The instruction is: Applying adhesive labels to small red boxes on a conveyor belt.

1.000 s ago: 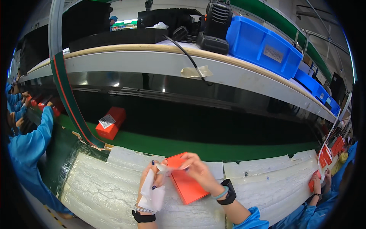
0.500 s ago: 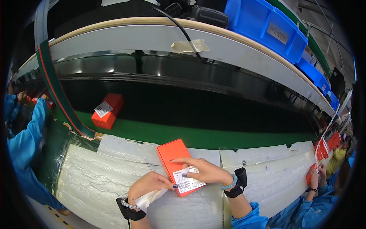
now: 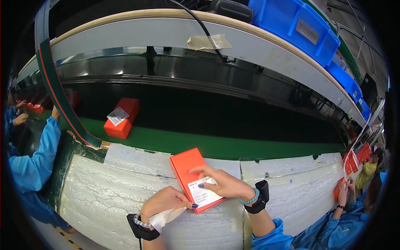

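head view, workstation at a conveyor line.

orange box point(image 3: 186, 167) lies flat on the white padded table point(image 3: 104, 187), just short of the green conveyor belt point(image 3: 233, 146), long axis running away from the person and tilted a little to the left. a white label point(image 3: 203, 192) sits on the near end of its top face.

right hand point(image 3: 219, 182): laid palm down over the near end of the box, fingers spread loosely and pressing on the label; fingertips point left. nothing is pinched in it. dark nails, a teal bead bracelet and a black wrist strap point(image 3: 261, 196) at the wrist.

left hand point(image 3: 166, 201): curled at the near left edge of the box, thumb and fingertip touching the box's lower left side beside the label. a strip of white backing paper point(image 3: 166, 216) runs under the palm toward the wrist; it appears tucked in the hand, exact grip not visible. bead bracelet and black strap on this wrist too.

second orange box point(image 3: 121, 117) with a white label on top rides on the belt, well apart, up and to the left.

above the belt: grey shelf with a piece of tape point(image 3: 208, 41), a black cable, blue bins point(image 3: 293, 29) on top.

co-worker in a blue sleeve point(image 3: 35, 162) at far left; another person at far right with a hand on an orange piece on the table.
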Available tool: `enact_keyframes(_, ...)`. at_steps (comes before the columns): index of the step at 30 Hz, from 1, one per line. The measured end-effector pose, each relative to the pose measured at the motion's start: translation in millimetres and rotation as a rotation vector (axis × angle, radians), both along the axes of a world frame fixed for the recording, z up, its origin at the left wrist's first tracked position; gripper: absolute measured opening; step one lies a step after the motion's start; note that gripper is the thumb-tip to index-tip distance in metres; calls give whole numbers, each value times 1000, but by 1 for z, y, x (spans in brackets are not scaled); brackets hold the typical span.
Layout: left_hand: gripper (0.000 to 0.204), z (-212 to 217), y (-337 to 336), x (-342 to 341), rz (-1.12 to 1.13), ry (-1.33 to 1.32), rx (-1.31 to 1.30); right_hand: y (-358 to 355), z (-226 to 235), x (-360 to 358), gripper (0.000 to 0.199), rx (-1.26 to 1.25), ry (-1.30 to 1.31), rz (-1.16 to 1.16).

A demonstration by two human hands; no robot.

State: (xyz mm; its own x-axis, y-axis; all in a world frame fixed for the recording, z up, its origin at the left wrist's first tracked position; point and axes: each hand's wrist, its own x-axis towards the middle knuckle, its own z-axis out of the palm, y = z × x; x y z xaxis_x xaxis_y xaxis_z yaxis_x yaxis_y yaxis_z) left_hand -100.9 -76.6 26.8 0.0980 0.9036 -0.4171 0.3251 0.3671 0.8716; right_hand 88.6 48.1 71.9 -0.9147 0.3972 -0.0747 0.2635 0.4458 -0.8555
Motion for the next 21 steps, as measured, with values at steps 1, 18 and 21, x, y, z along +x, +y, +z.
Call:
enact_keyframes(1,23,1,0,0,6,-28,2,1,-2,1,51,0,-1,-1)
enact_keyframes(18,21,-5,2,1,-24,-6,17,-4,-4,-2,49,15,-35,46)
enact_keyframes(21,21,-5,1,2,-12,-25,20,-4,-4,-2,48,38,-15,49)
